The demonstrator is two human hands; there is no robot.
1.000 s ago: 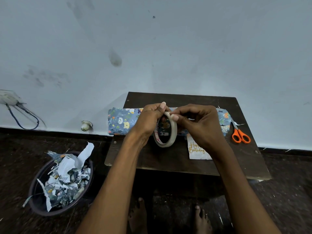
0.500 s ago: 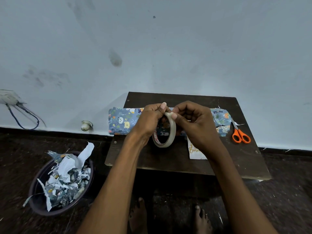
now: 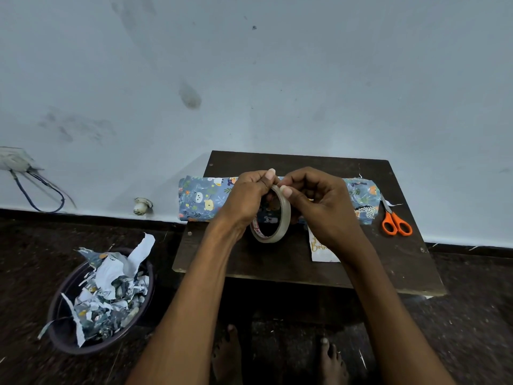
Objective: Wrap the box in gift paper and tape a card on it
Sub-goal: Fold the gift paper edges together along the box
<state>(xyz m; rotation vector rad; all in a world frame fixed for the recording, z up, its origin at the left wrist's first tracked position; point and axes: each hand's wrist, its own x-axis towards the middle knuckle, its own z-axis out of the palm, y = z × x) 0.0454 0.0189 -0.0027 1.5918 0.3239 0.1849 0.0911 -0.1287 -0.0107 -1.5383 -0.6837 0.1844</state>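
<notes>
**Tape roll held on edge above wrapped box; card lies flat on surface**

Nearest the camera, two bare feet (image 3: pixel 280 357) stand on the dark floor below the near edge of the surface (image 3: pixel 402 262). To the left on the floor sits a dark basin (image 3: pixel 59 323) filled with scraps of gift paper (image 3: pixel 111 290).

Both forearms reach forward over the surface. The left hand (image 3: pixel 244 201) and right hand (image 3: pixel 319 207) are close together, both clamped on a tape roll (image 3: pixel 283 218). The roll stands on edge, its open centre facing roughly left and right, its lower rim hanging above the surface. The left thumb and fingers pinch the roll's top rim; the right thumb presses the outer band just beside them, fingers curled. Whether a tape end is lifted cannot be told.

A white card (image 3: pixel 319 251) with gold lettering lies flat on the surface under the right wrist, partly hidden by it.

Behind the hands lies the wrapped box (image 3: pixel 200 198), covered in blue animal-print paper. Its long axis runs left to right, parallel to the wall; its left end overhangs the surface's left edge. The hands and roll hide its middle.

Orange-handled scissors (image 3: pixel 395 222) lie just beside the box's right end, blades pointing away toward the wall.

Farther off, the pale wall carries a socket with cables (image 3: pixel 33 190) at left.
</notes>
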